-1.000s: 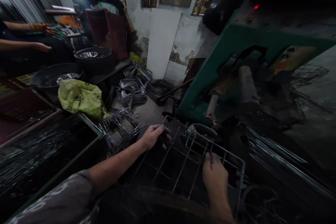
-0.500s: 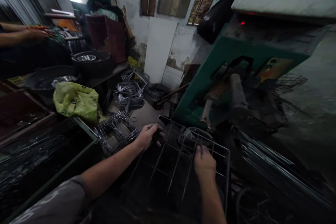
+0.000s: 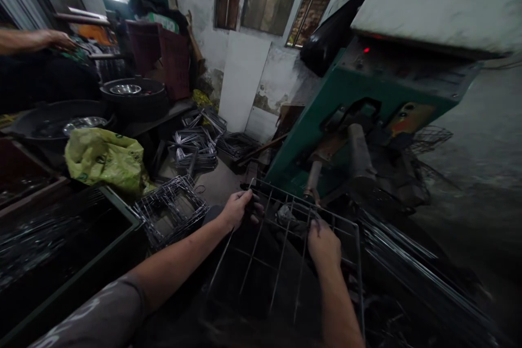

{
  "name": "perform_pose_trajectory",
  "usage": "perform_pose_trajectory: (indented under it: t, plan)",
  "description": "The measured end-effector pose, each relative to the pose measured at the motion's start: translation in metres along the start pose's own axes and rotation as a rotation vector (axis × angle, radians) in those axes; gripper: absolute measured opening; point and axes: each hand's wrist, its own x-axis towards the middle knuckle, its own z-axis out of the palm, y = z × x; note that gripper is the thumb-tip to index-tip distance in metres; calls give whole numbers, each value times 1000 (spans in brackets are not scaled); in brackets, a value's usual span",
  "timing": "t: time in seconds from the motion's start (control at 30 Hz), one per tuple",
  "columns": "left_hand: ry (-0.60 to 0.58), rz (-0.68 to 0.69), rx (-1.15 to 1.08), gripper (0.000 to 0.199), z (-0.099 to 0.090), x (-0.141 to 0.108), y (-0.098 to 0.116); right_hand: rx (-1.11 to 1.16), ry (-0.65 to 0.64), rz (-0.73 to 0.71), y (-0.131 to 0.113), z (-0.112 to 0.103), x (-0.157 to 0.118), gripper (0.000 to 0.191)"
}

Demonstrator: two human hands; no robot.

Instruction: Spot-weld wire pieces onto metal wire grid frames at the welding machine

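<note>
A rectangular wire grid panel is held tilted in front of me, its far edge close to the metal arms of a green machine. Closed on the panel's left side near the far corner is my left hand. My right hand grips wires near the far edge, right of the middle, its fingers curled. Whether the panel touches the machine's lower arm, I cannot tell. Dark clothing shows through the grid below.
Stacked wire frames lie left of my left hand, with more frames behind. A yellow-green bag sits beside a bin of metal rods. Long rods lie at right. A co-worker's hand is at upper left.
The view has swung slightly right. Both hands have carried the panel right, nearer the machine's arms, keeping their hold. The co-worker's arm at upper left has shifted.
</note>
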Motion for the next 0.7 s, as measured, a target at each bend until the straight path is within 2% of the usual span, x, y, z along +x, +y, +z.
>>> perform_pose_trajectory:
  t: [0.5,0.7]
  plan:
    - [-13,4,-29,49,4,14,-11,-41,-35,1,6,-3,15,35]
    - [9,-42,-41,41,4,12,-11,-92,-65,35,2,-7,13,32]
